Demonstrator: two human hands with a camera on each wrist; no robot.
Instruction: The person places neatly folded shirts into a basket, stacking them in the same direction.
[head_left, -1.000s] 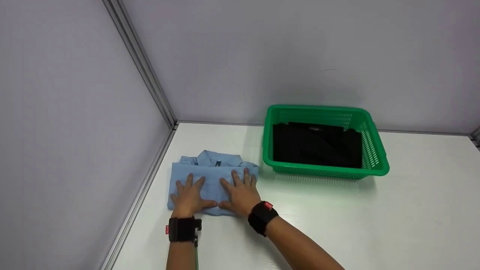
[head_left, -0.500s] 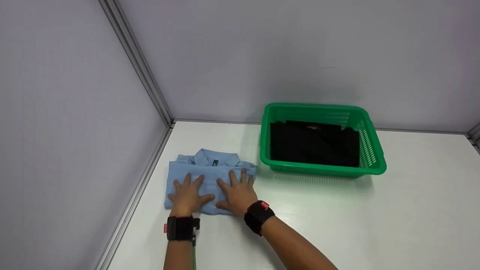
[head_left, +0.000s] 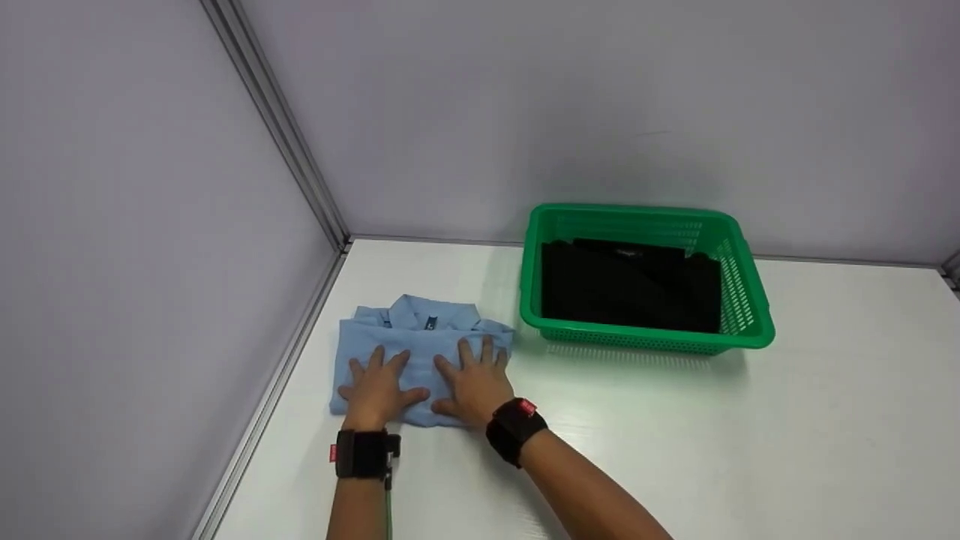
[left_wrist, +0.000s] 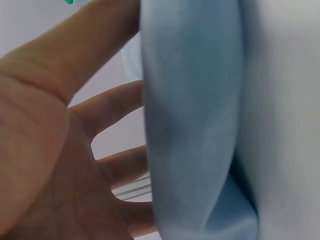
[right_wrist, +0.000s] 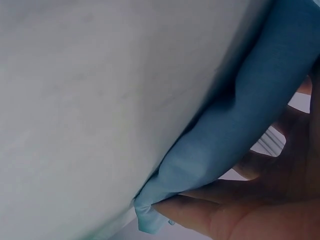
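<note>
A folded light blue shirt lies on the white table, its collar at the far edge. On its left half rests the left hand, fingers spread. The right hand lies on the right half, also with spread fingers. Both thumbs point inward with a small stretch of cloth between them. In the left wrist view the left hand touches the top of the blue cloth, whose folded edge faces the camera. The right wrist view has the right hand against the blue cloth.
A green basket stands right of the shirt near the back wall, holding folded black clothing. Grey panels rise behind and at the left, joined by a metal corner post. The white table stretches out to the right.
The whole head view has shifted slightly. Both hands stay spread on the shirt, and the left thumb lies a little farther from the right one than before.
</note>
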